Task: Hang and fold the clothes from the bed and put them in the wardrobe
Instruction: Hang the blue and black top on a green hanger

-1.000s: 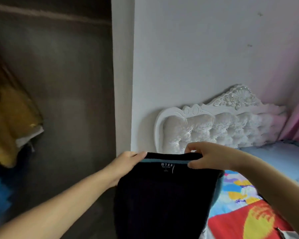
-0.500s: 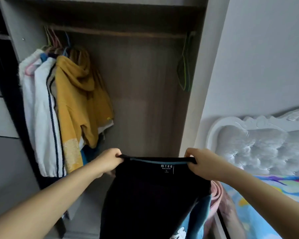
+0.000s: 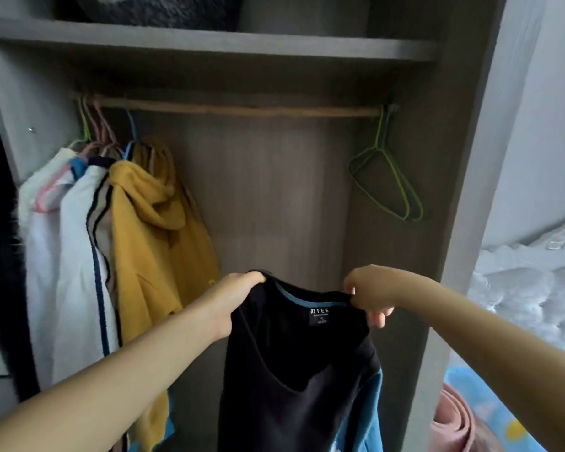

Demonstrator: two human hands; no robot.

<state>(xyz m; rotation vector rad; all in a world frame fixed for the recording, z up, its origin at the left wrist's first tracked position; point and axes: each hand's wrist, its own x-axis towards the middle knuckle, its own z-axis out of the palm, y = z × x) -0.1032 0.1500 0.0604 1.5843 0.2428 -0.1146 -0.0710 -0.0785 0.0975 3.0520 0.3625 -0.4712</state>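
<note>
Several garments hung at nine o'clock already; black T-shirt [image 3: 294, 370] pinched at collar by left hand [image 3: 232, 298] and right hand [image 3: 369, 293], unhung, green hangers [image 3: 387, 177] free at two o'clock.

wardrobe rail [image 3: 242, 109] has clothes [image 3: 111, 243] bunched at the left end, empty green hangers [image 3: 388, 184] at the right. shelf [image 3: 209, 44] above holds something grey and fuzzy [image 3: 163, 9].
</note>
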